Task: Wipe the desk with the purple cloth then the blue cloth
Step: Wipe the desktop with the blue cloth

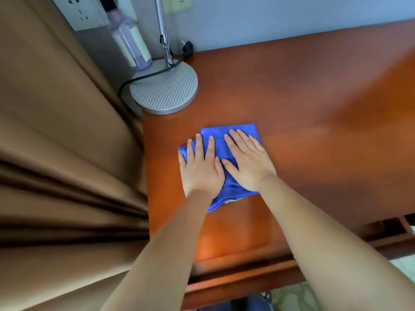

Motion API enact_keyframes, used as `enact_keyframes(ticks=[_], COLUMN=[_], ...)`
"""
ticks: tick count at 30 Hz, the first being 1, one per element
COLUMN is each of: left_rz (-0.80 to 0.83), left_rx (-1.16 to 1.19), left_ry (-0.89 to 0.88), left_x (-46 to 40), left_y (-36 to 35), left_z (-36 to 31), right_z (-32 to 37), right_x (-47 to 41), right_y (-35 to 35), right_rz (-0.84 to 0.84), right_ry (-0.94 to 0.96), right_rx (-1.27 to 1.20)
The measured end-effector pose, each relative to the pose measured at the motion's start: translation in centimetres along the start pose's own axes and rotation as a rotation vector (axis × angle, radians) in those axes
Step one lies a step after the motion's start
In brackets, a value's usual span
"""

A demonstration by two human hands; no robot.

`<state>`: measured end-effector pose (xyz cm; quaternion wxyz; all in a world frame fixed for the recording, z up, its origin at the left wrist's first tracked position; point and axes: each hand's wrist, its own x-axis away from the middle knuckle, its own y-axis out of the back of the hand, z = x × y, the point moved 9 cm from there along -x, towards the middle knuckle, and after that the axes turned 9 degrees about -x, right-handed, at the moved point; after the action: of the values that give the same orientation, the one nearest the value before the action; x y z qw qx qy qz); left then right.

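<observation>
A folded blue cloth (221, 135) lies flat on the reddish-brown wooden desk (314, 131), near its left edge. My left hand (201, 170) presses on the cloth's left part with straight, spread fingers. My right hand (249, 160) presses on its right part, palm down, fingers straight. The two hands lie side by side with thumbs nearly touching. The purple cloth is not in view.
A round grey lamp base (164, 88) with a metal pole and a black cable stands at the desk's back left corner. A clear bottle (132, 43) stands behind it by the wall. Brown curtains (62, 153) hang along the desk's left side.
</observation>
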<state>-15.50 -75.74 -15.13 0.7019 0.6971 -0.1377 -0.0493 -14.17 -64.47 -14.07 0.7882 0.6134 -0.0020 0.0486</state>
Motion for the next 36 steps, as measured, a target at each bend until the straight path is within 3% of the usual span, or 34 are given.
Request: enact_keyframes(ticks=[13,29,36], left_rz=[0.071,-0.029,-0.029], left_rx=[-0.04,0.044,-0.002], left_ry=[-0.227,-0.034,-0.109], left_x=[8.6,-1.3,0.3], left_y=[-0.7,0.2,-0.1], left_z=[-4.6,-7.3,-7.5], right_z=[-1.3,-7.3,-6.8], right_x=[12.8,2.0,4.4], right_y=[-0.6,2.1,1.3], right_rz=[0.012,-0.061,-0.036], right_ry=[-0.183,-0.042,-0.079], right_rx=[-0.107,-0.05,-0.057])
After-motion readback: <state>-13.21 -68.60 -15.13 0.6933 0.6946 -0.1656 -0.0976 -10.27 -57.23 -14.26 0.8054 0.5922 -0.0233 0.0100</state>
